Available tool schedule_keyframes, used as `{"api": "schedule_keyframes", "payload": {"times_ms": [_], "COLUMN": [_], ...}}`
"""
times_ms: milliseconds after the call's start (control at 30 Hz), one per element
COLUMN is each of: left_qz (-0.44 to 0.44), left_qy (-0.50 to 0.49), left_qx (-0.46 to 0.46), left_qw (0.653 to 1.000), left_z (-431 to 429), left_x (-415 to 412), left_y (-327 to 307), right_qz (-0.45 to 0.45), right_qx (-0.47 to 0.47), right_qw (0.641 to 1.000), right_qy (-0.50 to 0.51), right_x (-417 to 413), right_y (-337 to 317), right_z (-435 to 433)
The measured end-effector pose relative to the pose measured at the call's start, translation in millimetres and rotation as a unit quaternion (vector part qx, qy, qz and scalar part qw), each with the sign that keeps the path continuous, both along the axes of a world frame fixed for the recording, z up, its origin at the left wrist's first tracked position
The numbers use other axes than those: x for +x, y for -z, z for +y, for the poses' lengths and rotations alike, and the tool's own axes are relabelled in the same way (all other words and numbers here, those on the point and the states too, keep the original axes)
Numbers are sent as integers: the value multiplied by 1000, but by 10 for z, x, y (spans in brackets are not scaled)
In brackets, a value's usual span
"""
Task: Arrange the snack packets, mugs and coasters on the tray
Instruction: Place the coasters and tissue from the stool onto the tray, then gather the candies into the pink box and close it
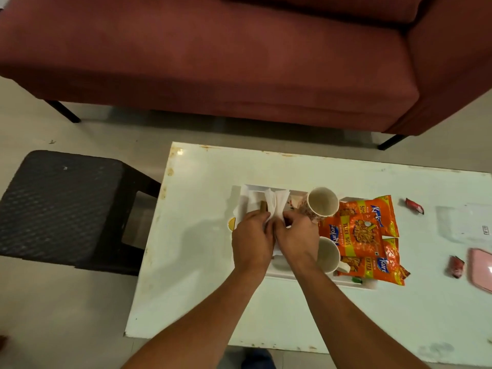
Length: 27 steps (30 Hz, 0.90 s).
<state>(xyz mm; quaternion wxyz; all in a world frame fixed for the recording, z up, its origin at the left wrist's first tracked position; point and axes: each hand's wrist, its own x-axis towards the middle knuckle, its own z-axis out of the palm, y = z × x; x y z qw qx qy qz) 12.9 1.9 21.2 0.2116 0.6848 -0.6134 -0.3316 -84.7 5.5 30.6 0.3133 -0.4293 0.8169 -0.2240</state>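
A white tray [246, 188] lies on the white table. Orange snack packets [364, 235] overlap one another on its right side. Two mugs stand on it: a patterned one [320, 202] at the back and a white one [328, 255] nearer me, partly behind my right forearm. My left hand [251, 242] and my right hand [296, 237] meet over the tray's left part. Both pinch a stack of white paper napkins [274, 202], fanned upward. A thin brown piece [263, 206] shows beside my left fingers. What lies under the hands is hidden.
A yellow and white round item [231, 223] peeks out at the tray's left edge. Small red wrappers [414, 205] [455, 266], a clear plastic sheet [463, 222] and a pink object [482, 269] lie on the table's right. A black stool [61, 203] stands left; a maroon sofa [213, 54] sits beyond.
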Motion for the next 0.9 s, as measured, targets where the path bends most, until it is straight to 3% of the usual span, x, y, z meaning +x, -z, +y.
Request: {"api": "schedule_keyframes", "payload": {"times_ms": [500, 633, 767, 900], "left_qz": [-18, -15, -14, 68], "left_qy": [-26, -28, -57, 30], "left_qx": [58, 81, -1, -69], "left_qw": [998, 996, 998, 995], "left_z": [75, 79, 117, 59], "left_x": [-18, -65, -162, -558], "left_y": [135, 199, 56, -392], "right_qz": [45, 24, 30, 28], "right_qx": [-30, -79, -110, -135], "right_qw": [998, 996, 993, 986], "right_qy": [16, 26, 40, 95], "right_x": [-96, -147, -291, -501], "right_y": [85, -7, -53, -304], "right_z": [217, 428, 565, 610]}}
